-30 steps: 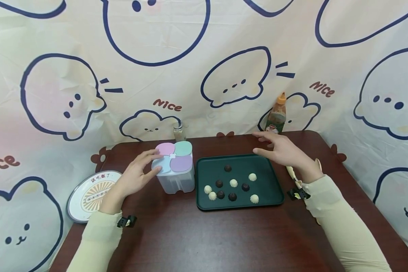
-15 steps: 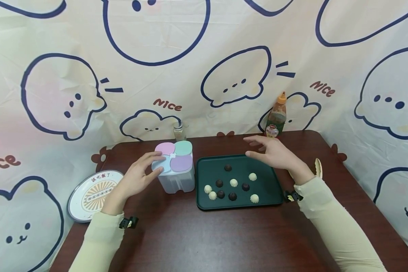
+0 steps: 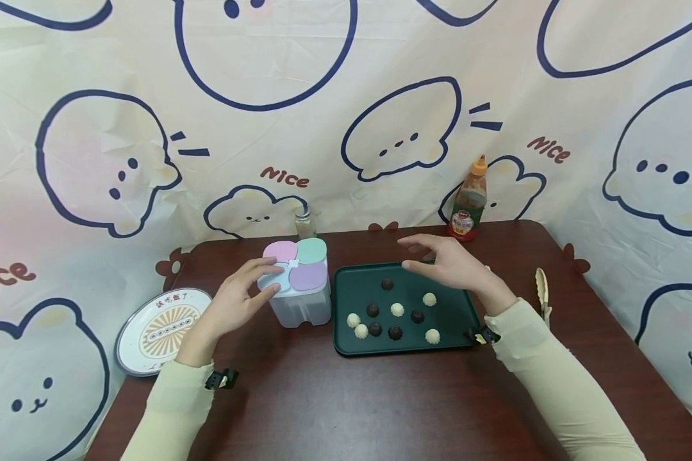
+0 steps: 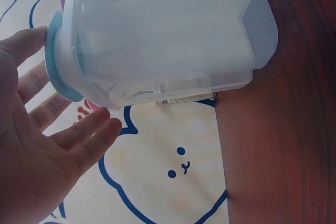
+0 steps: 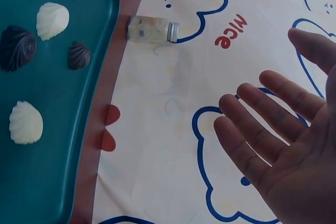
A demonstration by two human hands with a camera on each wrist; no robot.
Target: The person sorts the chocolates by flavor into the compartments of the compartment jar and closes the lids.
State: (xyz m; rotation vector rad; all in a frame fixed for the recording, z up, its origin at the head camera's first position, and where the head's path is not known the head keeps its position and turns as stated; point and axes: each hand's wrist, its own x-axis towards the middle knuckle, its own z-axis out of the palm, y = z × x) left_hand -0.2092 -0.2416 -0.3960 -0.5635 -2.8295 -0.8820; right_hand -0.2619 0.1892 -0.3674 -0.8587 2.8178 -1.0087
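The right hand (image 3: 446, 264) has drifted left over the tray (image 3: 460, 317) — fingers spread, holding nothing. The left hand (image 3: 233, 301), fingers apart, touches the box (image 3: 296, 291) — its contents unreadable.

left hand (image 3: 236, 298): fingers straight, spread, seemingly touching | right hand (image 3: 446, 262): raised, fingers straight, holding nothing

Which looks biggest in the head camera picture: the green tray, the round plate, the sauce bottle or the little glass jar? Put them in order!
1. green tray
2. round plate
3. sauce bottle
4. little glass jar

The bottle and jar stand farther back, so they may look smaller than they are.
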